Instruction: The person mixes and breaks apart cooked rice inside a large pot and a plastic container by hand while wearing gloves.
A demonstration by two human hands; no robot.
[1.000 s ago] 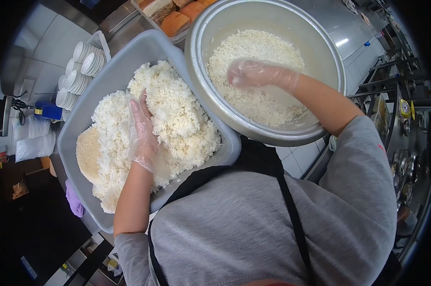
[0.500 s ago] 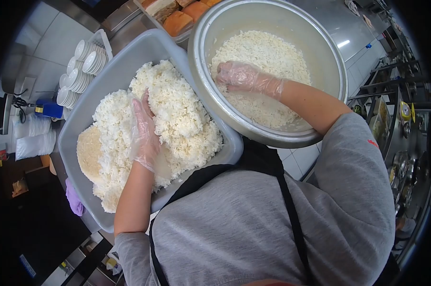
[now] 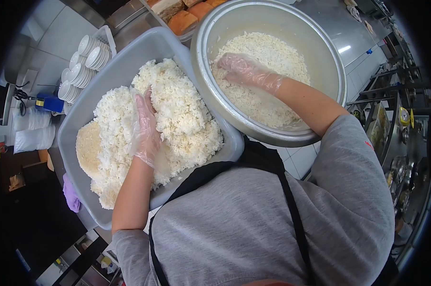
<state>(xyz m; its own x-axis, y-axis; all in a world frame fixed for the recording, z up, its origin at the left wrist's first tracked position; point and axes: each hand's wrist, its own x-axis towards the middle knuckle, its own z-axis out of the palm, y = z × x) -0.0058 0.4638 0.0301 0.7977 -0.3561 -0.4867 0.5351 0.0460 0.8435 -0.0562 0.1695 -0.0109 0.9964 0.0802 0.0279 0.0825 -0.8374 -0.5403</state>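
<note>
My left hand (image 3: 146,128), in a clear plastic glove, lies in the grey tub (image 3: 170,43) with its fingers stretched out. It rests between two heaps of cooked white rice (image 3: 179,109), touching the grains. At the tub's left side sits a flat, rounded, browner piece of rice (image 3: 88,148). My right hand (image 3: 246,70), gloved likewise, is inside the large round metal pot (image 3: 327,62), over the layer of rice (image 3: 277,55). Its fingers are loosely bent and apart from the thumb, with no clump visible in them; the fingertips reach the rice near the pot's left wall.
Tub and pot stand side by side, rims touching. Behind them is a container of orange-brown and pale blocks of food (image 3: 182,21). Stacked white dishes (image 3: 82,71) fill a rack at the left, near plastic bags (image 3: 34,136) and a purple cloth (image 3: 71,193).
My right hand has loosened from a more closed shape, its fingers now straighter over the rice. My left hand stays nearly in place between the heaps.
</note>
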